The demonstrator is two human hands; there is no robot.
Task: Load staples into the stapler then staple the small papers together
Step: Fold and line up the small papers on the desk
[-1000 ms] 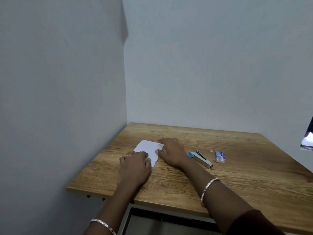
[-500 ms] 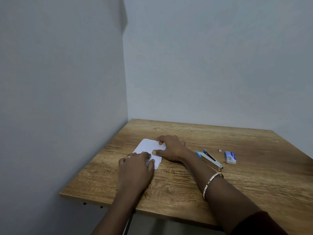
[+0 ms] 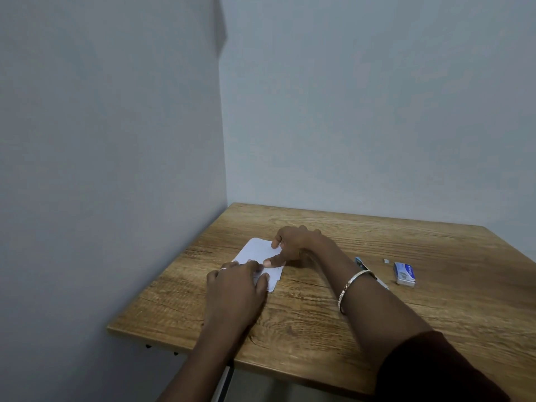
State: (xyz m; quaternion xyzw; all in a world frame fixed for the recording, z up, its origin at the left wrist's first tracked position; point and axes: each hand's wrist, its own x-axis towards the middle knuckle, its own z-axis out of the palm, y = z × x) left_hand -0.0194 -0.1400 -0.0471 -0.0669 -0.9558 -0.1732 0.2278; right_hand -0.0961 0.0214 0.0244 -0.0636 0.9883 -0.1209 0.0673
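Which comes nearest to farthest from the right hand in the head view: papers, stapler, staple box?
1. Papers: under the right hand, touching its fingertips.
2. Stapler: to that hand's right, partly hidden behind the forearm.
3. Staple box: farther right, past the stapler.

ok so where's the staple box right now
In the head view the staple box lies on the table's right side, just right of the stapler, which the right forearm partly hides, well away from both hands.
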